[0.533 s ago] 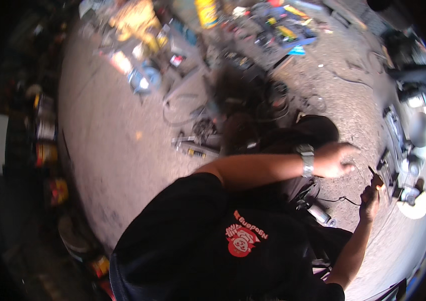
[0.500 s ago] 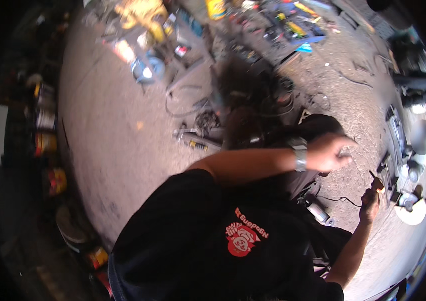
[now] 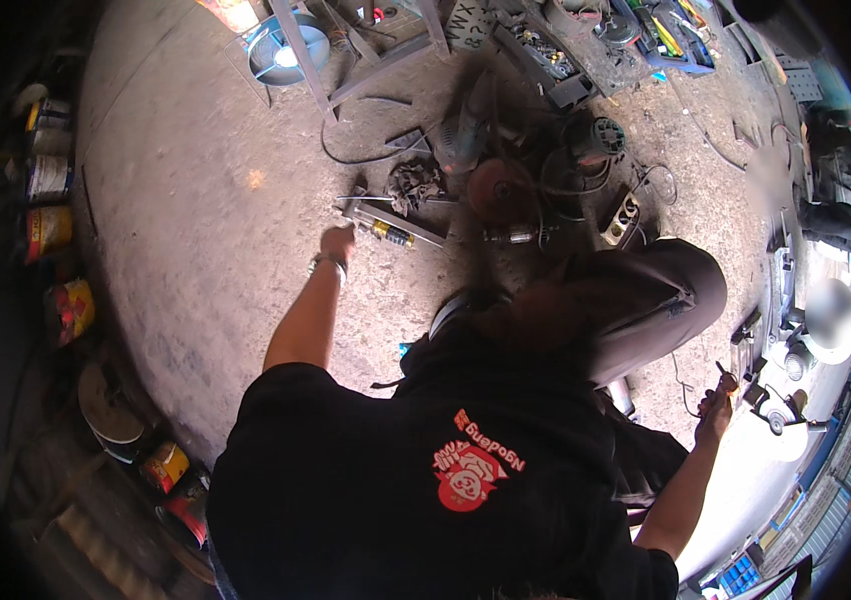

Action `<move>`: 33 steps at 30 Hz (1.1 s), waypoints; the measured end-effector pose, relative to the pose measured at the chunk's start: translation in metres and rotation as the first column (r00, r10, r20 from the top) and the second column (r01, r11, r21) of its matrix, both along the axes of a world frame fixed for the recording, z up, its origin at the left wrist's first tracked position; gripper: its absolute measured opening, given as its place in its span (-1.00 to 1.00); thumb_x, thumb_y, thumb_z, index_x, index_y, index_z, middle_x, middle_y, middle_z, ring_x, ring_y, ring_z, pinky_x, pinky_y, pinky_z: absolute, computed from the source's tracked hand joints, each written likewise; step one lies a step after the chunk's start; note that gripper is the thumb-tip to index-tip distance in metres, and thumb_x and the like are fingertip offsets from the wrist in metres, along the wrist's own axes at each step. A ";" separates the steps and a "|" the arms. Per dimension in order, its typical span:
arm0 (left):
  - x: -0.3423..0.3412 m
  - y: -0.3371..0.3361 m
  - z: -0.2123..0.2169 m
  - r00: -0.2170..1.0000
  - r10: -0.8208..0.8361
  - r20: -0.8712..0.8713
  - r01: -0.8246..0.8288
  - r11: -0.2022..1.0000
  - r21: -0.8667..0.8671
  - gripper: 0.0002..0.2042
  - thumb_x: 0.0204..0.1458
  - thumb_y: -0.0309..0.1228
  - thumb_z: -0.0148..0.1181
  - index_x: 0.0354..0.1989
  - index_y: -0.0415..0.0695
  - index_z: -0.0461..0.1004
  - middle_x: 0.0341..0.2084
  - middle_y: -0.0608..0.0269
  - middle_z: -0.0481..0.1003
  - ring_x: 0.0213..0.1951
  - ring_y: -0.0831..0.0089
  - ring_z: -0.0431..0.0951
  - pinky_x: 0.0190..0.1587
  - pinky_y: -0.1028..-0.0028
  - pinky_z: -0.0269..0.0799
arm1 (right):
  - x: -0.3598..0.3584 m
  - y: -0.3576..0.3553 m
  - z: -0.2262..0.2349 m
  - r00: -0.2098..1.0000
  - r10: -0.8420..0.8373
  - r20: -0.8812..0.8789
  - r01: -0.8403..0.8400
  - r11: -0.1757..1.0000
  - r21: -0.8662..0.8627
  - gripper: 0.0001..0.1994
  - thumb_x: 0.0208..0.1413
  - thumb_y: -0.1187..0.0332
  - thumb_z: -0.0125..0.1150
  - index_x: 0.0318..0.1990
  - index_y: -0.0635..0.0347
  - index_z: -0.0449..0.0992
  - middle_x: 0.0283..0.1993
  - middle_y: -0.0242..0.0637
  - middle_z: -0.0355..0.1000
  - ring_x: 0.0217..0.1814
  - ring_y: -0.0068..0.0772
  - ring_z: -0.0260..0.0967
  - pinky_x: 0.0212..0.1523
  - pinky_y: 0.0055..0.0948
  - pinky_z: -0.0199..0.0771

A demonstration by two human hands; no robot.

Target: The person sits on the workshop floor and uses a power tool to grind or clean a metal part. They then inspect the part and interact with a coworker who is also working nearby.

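My left hand reaches out to the left end of a narrow metal bar lying on the floor. Its fingers look closed around a narrow tool with a dark head, possibly a hammer. Beside the bar are a yellow-and-black cylinder and a crumpled dark rag. At the far right, my right hand is closed on a short tool with a dark tip and an orange part. A thin cable hangs close by it.
Beyond my bent knee lie a power tool, a reddish-brown disc, a round motor-like tool and a power strip. A blue lamp-like bowl and a tool tray stand farther off. Paint cans line the left.
My left arm has swung from across my body on the right over to the left, down to the bar. My right hand still holds its tool. The view has shifted.
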State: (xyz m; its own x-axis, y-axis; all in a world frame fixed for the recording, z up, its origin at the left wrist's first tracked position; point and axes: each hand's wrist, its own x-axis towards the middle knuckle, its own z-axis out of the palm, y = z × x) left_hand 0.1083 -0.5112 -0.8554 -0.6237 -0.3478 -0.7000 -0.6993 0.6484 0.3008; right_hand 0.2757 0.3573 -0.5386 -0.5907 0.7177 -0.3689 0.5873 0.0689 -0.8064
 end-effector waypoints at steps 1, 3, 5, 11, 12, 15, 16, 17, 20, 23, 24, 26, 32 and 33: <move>0.011 0.012 -0.010 0.997 -0.006 0.083 -0.003 0.994 0.105 -0.56 0.16 -0.10 0.16 0.02 -0.23 0.50 -0.38 -0.02 0.61 -0.32 0.11 0.64 -0.26 0.21 0.53 | -0.006 -0.008 0.003 1.000 0.002 0.011 -0.002 1.000 0.014 -0.61 0.25 0.14 0.21 0.09 0.19 0.42 -0.44 -0.47 0.28 -0.58 -0.73 0.09 -0.58 -0.64 0.13; 0.023 0.051 -0.026 0.961 0.230 0.156 -0.276 0.853 0.443 -0.54 0.20 -0.05 0.11 0.03 -0.22 0.47 -0.33 -0.01 0.60 -0.33 0.14 0.64 -0.27 0.20 0.55 | -0.003 -0.014 0.006 1.000 0.003 0.017 -0.003 1.000 0.004 -0.58 0.24 0.17 0.19 0.18 0.13 0.39 -0.45 -0.49 0.25 -0.58 -0.71 0.07 -0.59 -0.65 0.12; 0.025 0.093 -0.037 0.870 0.411 0.270 -0.481 0.597 0.642 -0.52 0.23 0.00 0.06 0.04 -0.21 0.44 -0.27 0.01 0.59 -0.33 0.18 0.64 -0.29 0.18 0.56 | 0.001 -0.013 0.009 0.999 0.035 0.033 -0.035 0.999 0.005 -0.56 0.24 0.18 0.18 0.22 0.10 0.37 -0.45 -0.51 0.24 -0.58 -0.70 0.07 -0.59 -0.66 0.13; 0.008 0.174 -0.052 0.732 0.570 0.373 -0.676 0.539 0.502 -0.47 0.15 0.08 0.19 -0.16 -0.26 0.42 -0.42 0.00 0.56 -0.43 0.15 0.65 -0.37 0.18 0.59 | 0.004 -0.025 0.012 0.994 0.031 0.109 -0.036 0.998 0.045 -0.72 0.22 0.25 0.15 0.02 0.14 0.42 -0.44 -0.49 0.27 -0.57 -0.69 0.12 -0.57 -0.66 0.17; 0.008 0.186 -0.048 0.720 0.571 0.395 -0.687 0.507 0.520 -0.48 0.13 0.07 0.21 -0.19 -0.26 0.43 -0.44 0.01 0.56 -0.44 0.16 0.64 -0.38 0.21 0.59 | 0.010 -0.033 0.014 0.996 0.030 0.079 -0.032 0.999 0.025 -0.77 0.21 0.27 0.14 -0.05 0.14 0.42 -0.44 -0.47 0.28 -0.57 -0.68 0.14 -0.57 -0.65 0.17; 0.009 0.202 -0.067 0.720 0.635 0.281 -0.668 0.525 0.527 -0.49 0.09 0.06 0.28 -0.21 -0.25 0.47 -0.45 0.03 0.55 -0.49 0.19 0.63 -0.45 0.29 0.56 | 0.012 -0.031 0.016 0.994 0.080 0.068 -0.082 0.996 0.019 -0.77 0.19 0.29 0.14 -0.05 0.15 0.43 -0.44 -0.46 0.28 -0.56 -0.68 0.14 -0.59 -0.64 0.17; 0.007 0.206 -0.072 0.695 0.676 0.245 -0.690 0.530 0.493 -0.49 0.09 0.06 0.28 -0.20 -0.25 0.48 -0.43 0.03 0.56 -0.49 0.19 0.64 -0.45 0.31 0.56 | 0.013 -0.029 0.015 0.995 0.074 0.067 -0.076 0.997 0.018 -0.78 0.19 0.30 0.14 -0.06 0.15 0.43 -0.43 -0.45 0.29 -0.56 -0.68 0.14 -0.59 -0.64 0.17; 0.005 0.209 -0.076 0.667 0.716 0.204 -0.713 0.534 0.455 -0.49 0.08 0.06 0.28 -0.19 -0.24 0.50 -0.42 0.04 0.56 -0.49 0.20 0.65 -0.46 0.33 0.55 | 0.014 -0.029 0.013 0.995 0.070 0.069 -0.071 0.997 0.014 -0.78 0.19 0.30 0.14 -0.06 0.15 0.43 -0.43 -0.45 0.29 -0.56 -0.68 0.14 -0.59 -0.64 0.17; -0.005 0.200 -0.088 0.480 0.857 0.188 -0.868 0.434 0.239 -0.28 -0.02 0.23 0.27 -0.14 -0.35 0.53 -0.43 0.04 0.63 -0.32 0.20 0.69 -0.16 0.32 0.60 | 0.011 -0.033 0.012 0.994 0.045 0.095 -0.049 0.998 0.044 -0.75 0.18 0.31 0.13 -0.03 0.18 0.44 -0.42 -0.43 0.31 -0.56 -0.68 0.14 -0.59 -0.64 0.18; -0.003 0.188 -0.092 0.318 0.940 0.124 -0.948 0.317 0.028 -0.20 -0.11 0.26 0.33 -0.10 -0.42 0.53 -0.33 -0.01 0.64 -0.19 0.15 0.69 -0.10 0.30 0.58 | 0.007 -0.039 0.011 0.992 0.038 0.122 -0.044 0.998 0.047 -0.68 0.19 0.31 0.12 0.06 0.19 0.43 -0.42 -0.42 0.32 -0.57 -0.67 0.14 -0.59 -0.64 0.20; -0.004 0.183 -0.092 0.298 0.948 0.113 -0.954 0.299 0.011 -0.20 -0.13 0.24 0.34 -0.10 -0.42 0.53 -0.29 -0.04 0.64 -0.17 0.14 0.68 -0.08 0.29 0.57 | 0.007 -0.037 0.010 0.991 0.041 0.130 -0.047 0.998 0.042 -0.66 0.19 0.31 0.12 0.10 0.19 0.43 -0.42 -0.42 0.32 -0.57 -0.67 0.14 -0.59 -0.64 0.20; 0.000 0.172 -0.096 0.313 0.944 0.105 -0.949 0.305 0.079 -0.22 -0.15 0.20 0.35 -0.10 -0.43 0.53 -0.22 -0.10 0.62 -0.13 0.11 0.66 -0.04 0.27 0.56 | 0.002 -0.032 0.010 0.982 0.051 0.182 -0.060 0.997 0.042 -0.62 0.19 0.31 0.10 0.15 0.18 0.41 -0.42 -0.43 0.31 -0.58 -0.68 0.14 -0.60 -0.64 0.19; 0.021 0.145 -0.073 0.467 0.884 0.018 -0.871 0.457 0.180 -0.25 -0.18 0.13 0.27 -0.09 -0.45 0.55 -0.07 -0.21 0.57 -0.06 0.02 0.63 0.04 0.20 0.51 | 0.007 -0.028 0.012 0.978 0.006 0.207 -0.023 0.997 0.077 -0.62 0.18 0.32 0.07 0.15 0.16 0.41 -0.42 -0.44 0.31 -0.59 -0.68 0.15 -0.61 -0.64 0.20; 0.030 0.135 -0.091 0.473 0.880 0.043 -0.867 0.456 0.201 -0.23 -0.18 0.15 0.25 -0.09 -0.46 0.55 -0.06 -0.21 0.57 -0.06 0.02 0.63 0.05 0.19 0.50 | -0.001 -0.024 0.014 0.979 0.010 0.206 -0.028 0.996 0.086 -0.62 0.17 0.33 0.06 0.15 0.16 0.41 -0.42 -0.44 0.31 -0.59 -0.68 0.15 -0.61 -0.64 0.20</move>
